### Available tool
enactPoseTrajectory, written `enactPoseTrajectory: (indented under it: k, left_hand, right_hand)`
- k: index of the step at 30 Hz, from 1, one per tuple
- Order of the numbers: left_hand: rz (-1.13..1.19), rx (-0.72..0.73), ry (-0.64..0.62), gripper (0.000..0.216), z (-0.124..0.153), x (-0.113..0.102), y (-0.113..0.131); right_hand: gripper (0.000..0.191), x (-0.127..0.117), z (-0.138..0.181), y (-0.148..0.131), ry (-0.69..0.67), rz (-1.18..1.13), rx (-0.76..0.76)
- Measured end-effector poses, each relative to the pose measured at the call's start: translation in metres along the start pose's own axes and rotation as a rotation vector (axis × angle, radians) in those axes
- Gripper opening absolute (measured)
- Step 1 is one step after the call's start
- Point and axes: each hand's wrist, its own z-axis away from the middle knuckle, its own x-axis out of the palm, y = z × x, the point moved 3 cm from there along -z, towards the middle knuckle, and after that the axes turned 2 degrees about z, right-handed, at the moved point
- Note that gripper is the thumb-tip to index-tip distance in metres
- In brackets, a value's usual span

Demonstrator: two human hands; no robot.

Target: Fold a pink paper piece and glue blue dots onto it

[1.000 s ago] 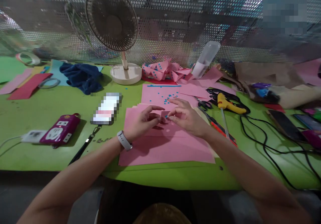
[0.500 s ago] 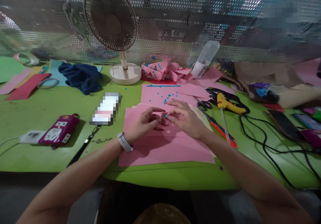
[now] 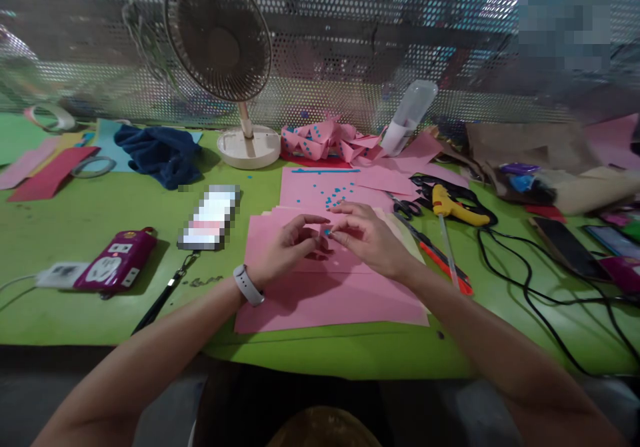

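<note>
Over a stack of pink paper sheets (image 3: 320, 303), my left hand (image 3: 287, 250) is curled, its thumb and fingers closed on a small folded pink paper piece, which blends with the sheets below. A tiny blue paper dot (image 3: 327, 232) shows on that piece. My right hand (image 3: 373, 240) meets it from the other side, thumb and index finger pinched at the dot's edge; whether they grip the dot or the pink piece is hard to make out. More blue dots (image 3: 336, 197) lie scattered on a pink sheet just beyond my fingers, below thin blue strips (image 3: 325, 171).
Right of the sheets lie black-handled scissors (image 3: 407, 208), a red cutter knife (image 3: 443, 263) and a yellow glue gun (image 3: 460, 210) with its cable. Dotted pink paper shapes (image 3: 325, 141) and a fan (image 3: 247, 148) stand behind. A phone (image 3: 210, 217) and purple power strip (image 3: 117, 260) are left.
Both hands stay in nearly the same place, with only slight finger movement around the blue dot. The view has shifted a little.
</note>
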Motion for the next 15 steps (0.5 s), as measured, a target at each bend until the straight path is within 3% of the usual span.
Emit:
enactPoseTrajectory:
  k: [15]
  left_hand:
    - [-0.005, 0.012, -0.006, 0.032, 0.0000, 0.0002, 0.0003]
  right_hand:
    - [0.003, -0.0035, 0.0004, -0.0022, -0.021, -0.020, -0.008]
